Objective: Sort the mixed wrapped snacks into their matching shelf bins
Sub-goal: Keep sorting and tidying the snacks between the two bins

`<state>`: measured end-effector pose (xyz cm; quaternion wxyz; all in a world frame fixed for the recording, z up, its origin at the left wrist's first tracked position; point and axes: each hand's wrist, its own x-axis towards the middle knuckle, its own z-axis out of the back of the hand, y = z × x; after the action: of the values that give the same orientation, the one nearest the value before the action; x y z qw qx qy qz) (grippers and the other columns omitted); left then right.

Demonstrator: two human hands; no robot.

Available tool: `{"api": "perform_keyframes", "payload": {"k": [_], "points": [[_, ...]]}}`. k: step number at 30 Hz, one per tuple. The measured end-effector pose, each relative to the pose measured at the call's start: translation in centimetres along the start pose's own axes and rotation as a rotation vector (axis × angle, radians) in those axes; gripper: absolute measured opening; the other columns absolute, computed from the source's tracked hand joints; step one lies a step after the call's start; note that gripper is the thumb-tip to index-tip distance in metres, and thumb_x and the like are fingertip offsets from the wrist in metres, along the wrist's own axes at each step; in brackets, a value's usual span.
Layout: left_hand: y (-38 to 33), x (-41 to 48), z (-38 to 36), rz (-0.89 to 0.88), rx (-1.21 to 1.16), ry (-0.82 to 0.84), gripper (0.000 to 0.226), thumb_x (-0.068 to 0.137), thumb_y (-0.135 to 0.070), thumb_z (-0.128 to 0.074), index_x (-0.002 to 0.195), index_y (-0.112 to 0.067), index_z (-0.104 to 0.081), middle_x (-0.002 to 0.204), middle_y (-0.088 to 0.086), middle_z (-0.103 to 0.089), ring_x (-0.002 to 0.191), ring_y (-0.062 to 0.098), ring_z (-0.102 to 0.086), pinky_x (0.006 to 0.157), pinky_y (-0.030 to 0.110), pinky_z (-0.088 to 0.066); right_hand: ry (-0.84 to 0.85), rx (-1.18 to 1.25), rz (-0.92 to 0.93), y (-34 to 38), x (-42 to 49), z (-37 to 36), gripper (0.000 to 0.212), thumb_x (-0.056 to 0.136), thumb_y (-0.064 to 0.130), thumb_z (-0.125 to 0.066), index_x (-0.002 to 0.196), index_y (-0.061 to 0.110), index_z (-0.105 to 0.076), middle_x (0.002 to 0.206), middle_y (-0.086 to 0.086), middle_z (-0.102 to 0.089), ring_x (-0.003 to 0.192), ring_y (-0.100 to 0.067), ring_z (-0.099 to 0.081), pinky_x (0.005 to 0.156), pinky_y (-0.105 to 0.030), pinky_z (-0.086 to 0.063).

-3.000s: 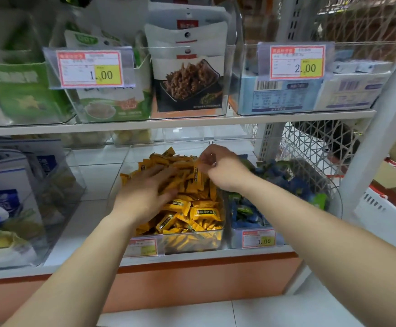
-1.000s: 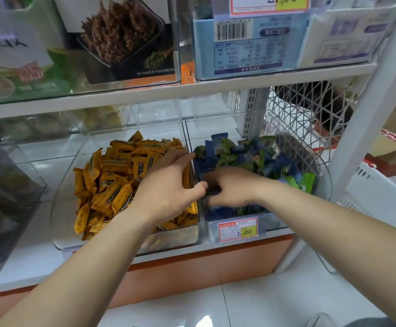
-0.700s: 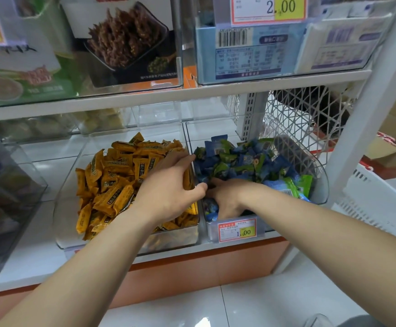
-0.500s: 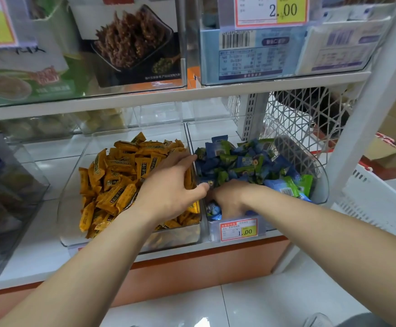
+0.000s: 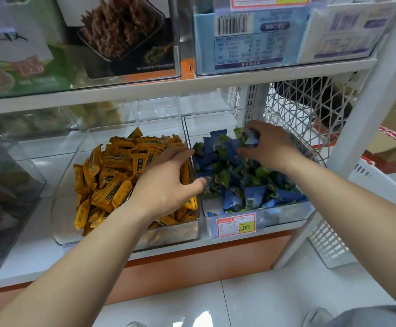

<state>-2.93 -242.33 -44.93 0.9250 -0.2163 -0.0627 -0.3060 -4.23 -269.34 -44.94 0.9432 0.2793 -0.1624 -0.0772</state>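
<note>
**Right hand lifts a bunch at the back of the right bin**

The left hand (image 5: 168, 182) lies palm down on the yellow snacks (image 5: 107, 182), at the right side of the left bin (image 5: 61, 223). Its fingers are spread and nearly straight and they hold nothing. The thumb points to the right and its tip touches the wall between the two bins. The right hand (image 5: 270, 147) is raised over the back part of the right bin (image 5: 286, 214). Its fingers are curled round a small bunch (image 5: 249, 138) of blue and green wrapped snacks, and the thumb pinches it from below. I cannot tell how many pieces are in the bunch. The two hands are apart.

The blue snacks (image 5: 239, 185), mixed with green ones, fill the right bin under the right forearm. A price tag (image 5: 236, 225) is fixed on the front of this bin. Both bins are clear and stand side by side on the lower shelf (image 5: 27, 251). The upper shelf (image 5: 145, 90) hangs close over them and carries boxes. A white mesh panel (image 5: 310, 107) closes the shelf just behind the right hand. A white basket (image 5: 329, 241) stands on the floor at the right.

Half a second ago the right hand was low at the front of the right bin, just behind the price tag and touching the left thumb. Now it is further back and higher. The left hand has kept its place on the yellow snacks.
</note>
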Motion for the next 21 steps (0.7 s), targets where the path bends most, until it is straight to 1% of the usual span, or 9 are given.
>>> {"api": "perform_keyframes", "payload": {"k": [3,5,8,10,13,15,18,20,21], "points": [[0.1,0.0,0.0,-0.003,0.001,0.0,0.077,0.081,-0.069,-0.053,0.149,-0.034,-0.038,0.152,-0.012,-0.034,0.138,0.013,-0.034,0.102,0.028,-0.035,0.107,-0.216,-0.06,-0.7,0.0,0.7,0.044,0.088,0.046,-0.07,0.123,0.027,-0.055,0.117,-0.003,-0.066,0.083,-0.019,-0.049,0.068,-0.03,-0.039],[0.1,0.0,0.0,-0.009,0.006,-0.001,0.075,0.084,-0.066,-0.056,0.149,-0.033,-0.038,0.153,-0.011,-0.034,0.139,0.013,-0.033,0.103,0.026,-0.034,0.189,-0.298,-0.073,-0.9,-0.2,1.1,0.045,0.09,0.051,-0.065,0.128,0.03,-0.053,0.123,-0.003,-0.065,0.086,-0.022,-0.051,0.07,-0.033,-0.042],[-0.2,0.0,0.1,-0.01,0.025,-0.005,0.074,0.085,-0.064,-0.057,0.149,-0.032,-0.038,0.152,-0.01,-0.034,0.138,0.014,-0.035,0.104,0.028,-0.036,0.289,-0.354,-0.062,-0.2,-0.5,2.2,0.06,0.086,0.058,-0.064,0.139,0.036,-0.048,0.133,0.001,-0.06,0.107,-0.026,-0.06,0.08,-0.033,-0.048],[-0.4,0.0,0.2,-0.005,0.049,0.002,0.074,0.086,-0.064,-0.056,0.149,-0.03,-0.038,0.152,-0.009,-0.035,0.137,0.015,-0.036,0.104,0.03,-0.038,0.305,-0.457,-0.041,0.3,-0.5,2.5,0.064,0.084,0.063,-0.062,0.14,0.038,-0.046,0.134,-0.002,-0.056,0.113,-0.029,-0.057,0.081,-0.036,-0.048],[-0.8,0.0,0.3,-0.002,0.062,0.006,0.073,0.086,-0.06,-0.058,0.149,-0.028,-0.04,0.151,-0.006,-0.037,0.136,0.016,-0.038,0.102,0.03,-0.039,0.264,-0.583,-0.044,0.0,-0.5,2.3,0.069,0.084,0.064,-0.058,0.145,0.037,-0.04,0.141,-0.008,-0.044,0.128,-0.035,-0.043,0.092,-0.043,-0.043],[-1.1,0.0,0.3,0.013,0.059,-0.005,0.071,0.086,-0.056,-0.061,0.148,-0.027,-0.041,0.15,-0.005,-0.037,0.134,0.017,-0.04,0.099,0.028,-0.039,0.327,-0.509,-0.107,-0.8,-0.5,1.7,0.079,0.083,0.068,-0.056,0.15,0.034,-0.031,0.149,-0.009,-0.041,0.13,-0.035,-0.046,0.097,-0.041,-0.045],[-1.6,0.1,-0.2,0.057,0.069,-0.053,0.067,0.086,-0.051,-0.063,0.145,-0.026,-0.045,0.146,-0.004,-0.04,0.127,0.02,-0.047,0.093,0.028,-0.043,0.533,-0.34,-0.237,-2.0,-0.9,0.2,0.1,0.077,0.08,-0.054,0.157,0.035,-0.015,0.161,-0.008,-0.028,0.137,-0.035,-0.042,0.1,-0.04,-0.045],[-2.3,0.2,-0.9,0.082,0.102,-0.092,0.063,0.084,-0.049,-0.064,0.14,-0.025,-0.048,0.14,-0.002,-0.043,0.116,0.021,-0.054,0.082,0.027,-0.047,0.579,-0.265,-0.286,-2.4,-0.7,-0.4,0.109,0.073,0.083,-0.056,0.158,0.039,-0.004,0.166,-0.005,-0.016,0.145,-0.034,-0.032,0.108,-0.042,-0.039],[-2.6,0.2,-1.2,0.087,0.117,-0.113,0.06,0.083,-0.048,-0.065,0.136,-0.024,-0.05,0.136,-0.001,-0.045,0.109,0.021,-0.057,0.075,0.026,-0.046,0.573,-0.237,-0.288,-2.4,-0.5,-0.7,0.111,0.072,0.082,-0.058,0.158,0.04,-0.003,0.166,-0.004,-0.014,0.146,-0.033,-0.03,0.109,-0.042,-0.037]]}}
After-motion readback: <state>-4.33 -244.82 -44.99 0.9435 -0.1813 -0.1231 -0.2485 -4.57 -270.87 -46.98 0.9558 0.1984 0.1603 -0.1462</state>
